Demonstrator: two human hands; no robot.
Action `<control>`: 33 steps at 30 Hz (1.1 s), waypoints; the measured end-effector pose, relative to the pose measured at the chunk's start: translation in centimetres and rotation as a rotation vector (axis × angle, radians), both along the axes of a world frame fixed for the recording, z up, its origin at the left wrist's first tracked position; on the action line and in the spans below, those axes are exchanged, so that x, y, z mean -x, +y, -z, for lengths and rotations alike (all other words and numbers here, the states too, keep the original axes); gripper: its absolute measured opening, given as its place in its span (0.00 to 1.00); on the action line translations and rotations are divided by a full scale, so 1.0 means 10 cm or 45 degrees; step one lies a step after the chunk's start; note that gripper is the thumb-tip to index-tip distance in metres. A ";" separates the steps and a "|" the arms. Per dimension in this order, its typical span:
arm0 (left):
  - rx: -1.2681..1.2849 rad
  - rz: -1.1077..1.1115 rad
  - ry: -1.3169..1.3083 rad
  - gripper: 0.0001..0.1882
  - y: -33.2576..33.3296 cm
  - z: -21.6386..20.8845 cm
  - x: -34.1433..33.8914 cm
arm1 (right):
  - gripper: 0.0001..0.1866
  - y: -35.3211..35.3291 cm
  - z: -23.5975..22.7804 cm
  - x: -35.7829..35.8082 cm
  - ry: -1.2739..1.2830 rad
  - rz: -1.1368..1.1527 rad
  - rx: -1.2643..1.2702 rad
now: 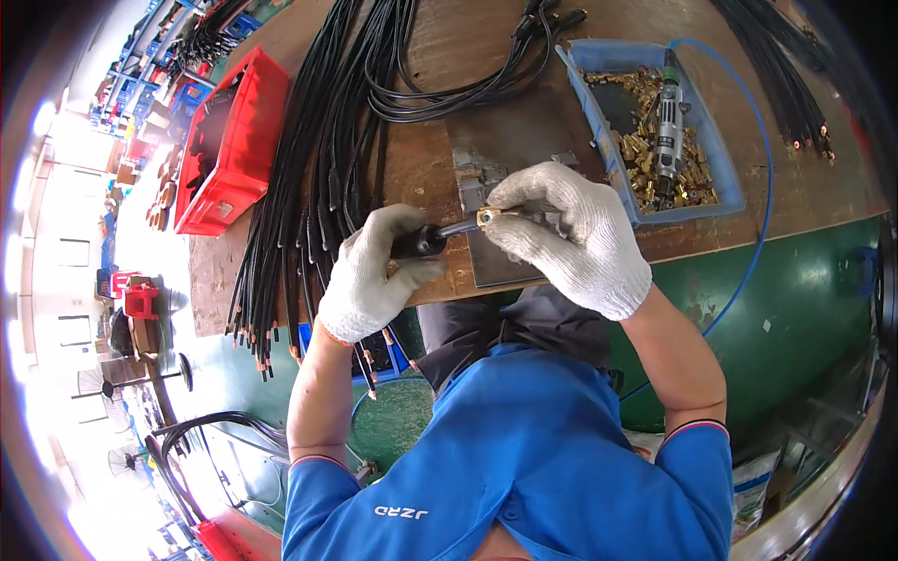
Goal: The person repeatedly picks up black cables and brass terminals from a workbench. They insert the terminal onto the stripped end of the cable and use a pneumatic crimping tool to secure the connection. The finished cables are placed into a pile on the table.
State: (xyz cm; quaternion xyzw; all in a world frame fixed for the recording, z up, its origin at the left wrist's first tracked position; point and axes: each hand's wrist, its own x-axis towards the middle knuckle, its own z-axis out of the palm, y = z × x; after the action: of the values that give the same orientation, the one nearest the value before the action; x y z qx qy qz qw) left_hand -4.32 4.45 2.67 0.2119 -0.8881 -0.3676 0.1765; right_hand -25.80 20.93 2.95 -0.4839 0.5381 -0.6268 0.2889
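Both my hands wear white knit gloves and are raised over the table's front edge. My left hand (369, 276) is closed round a black cylindrical piece (428, 240) with a grey stem (460, 227) pointing right. In the fingertips of my right hand (580, 243) is a small brass fitting (485, 217) with a round hole. The stem's end meets the fitting or lies right beside it; which of these, I cannot tell. Beneath my hands lies a dark metal plate (500, 266) on the table.
Black cables (313, 168) with copper ends hang over the table's left front edge. A red bin (238, 159) stands beyond them. At right, a blue tray (730, 182) holds brass fittings (697, 173) and a silver air tool (669, 131) on a blue hose (769, 187). More cables (781, 65) lie far right.
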 end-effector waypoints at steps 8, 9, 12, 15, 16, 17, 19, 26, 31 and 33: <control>0.103 0.065 -0.051 0.27 0.09 -0.05 0.05 | 0.10 0.04 0.00 0.11 0.135 -0.105 0.097; 0.068 0.016 -0.015 0.25 0.14 -0.05 0.07 | 0.09 0.05 -0.01 0.12 0.148 -0.103 0.106; 0.082 0.028 -0.130 0.22 0.12 -0.09 0.08 | 0.09 0.06 0.01 0.10 0.182 -0.066 0.135; 0.129 0.114 -0.130 0.23 0.11 -0.11 0.12 | 0.08 0.05 0.05 0.08 0.301 -0.072 0.164; 0.152 0.149 -0.115 0.23 0.11 -0.12 0.15 | 0.08 0.05 0.05 0.08 0.302 -0.090 0.144; 0.167 0.158 -0.101 0.23 0.13 -0.14 0.19 | 0.08 0.05 0.06 0.09 0.299 -0.098 0.142; 0.199 0.167 -0.076 0.22 0.21 -0.21 0.27 | 0.09 0.06 0.07 0.10 0.292 -0.123 0.140; 0.272 0.221 -0.123 0.23 0.20 -0.20 0.34 | 0.08 0.08 0.15 0.17 0.422 -0.080 0.114; 0.705 0.202 -0.272 0.22 0.28 -0.19 0.38 | 0.08 0.07 0.25 0.20 0.543 -0.070 0.145; 0.803 0.191 -0.305 0.22 0.34 -0.25 0.44 | 0.09 0.03 0.29 0.25 0.576 -0.054 0.178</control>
State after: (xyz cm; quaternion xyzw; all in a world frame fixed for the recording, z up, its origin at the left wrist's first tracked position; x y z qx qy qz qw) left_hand -8.75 7.86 5.19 0.1225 -0.9856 -0.0595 0.1002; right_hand -28.28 21.20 0.01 -0.6422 0.5340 -0.5319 0.1397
